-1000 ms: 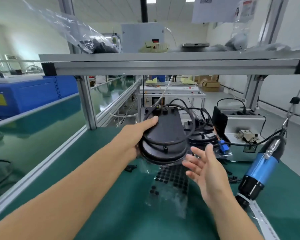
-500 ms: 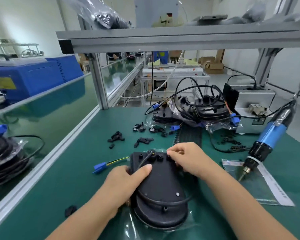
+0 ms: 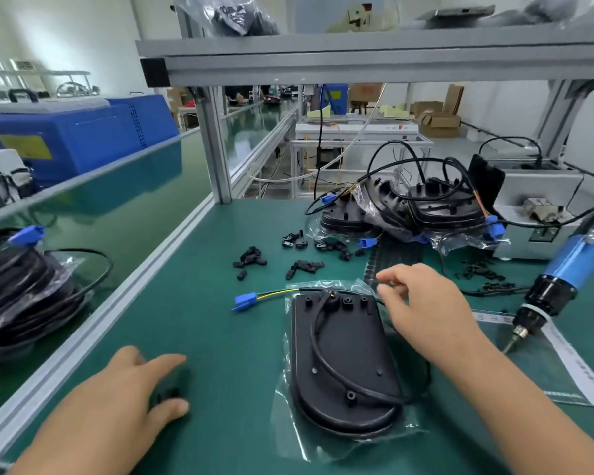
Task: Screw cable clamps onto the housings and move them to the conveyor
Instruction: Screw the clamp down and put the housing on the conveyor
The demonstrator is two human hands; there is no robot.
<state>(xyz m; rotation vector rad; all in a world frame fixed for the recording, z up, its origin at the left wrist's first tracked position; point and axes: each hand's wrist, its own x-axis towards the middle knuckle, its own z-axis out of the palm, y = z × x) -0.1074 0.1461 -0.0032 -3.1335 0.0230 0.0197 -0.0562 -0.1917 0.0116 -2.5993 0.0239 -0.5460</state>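
Observation:
A black housing (image 3: pixel 343 365) lies flat in its clear bag on the green bench mat, its cable running to a blue connector (image 3: pixel 244 299). My left hand (image 3: pixel 117 402) is low on the mat to the left of the housing, thumb and forefinger pinching a small black cable clamp (image 3: pixel 167 394), which is blurred. My right hand (image 3: pixel 426 310) hovers over the housing's top right corner with loosely curled fingers and holds nothing. Loose black clamps (image 3: pixel 304 265) lie scattered beyond the housing.
A blue electric screwdriver (image 3: pixel 570 265) hangs at the right, tip down over a paper strip. More bagged housings (image 3: pixel 426 207) are piled at the back by a grey screw feeder (image 3: pixel 542 200). The green conveyor (image 3: pixel 117 207) runs along the left, carrying bagged housings (image 3: pixel 21 289).
The housing came down from the air onto the mat. My left hand let it go and moved left to the clamp. My right hand lifted off the housing's top edge.

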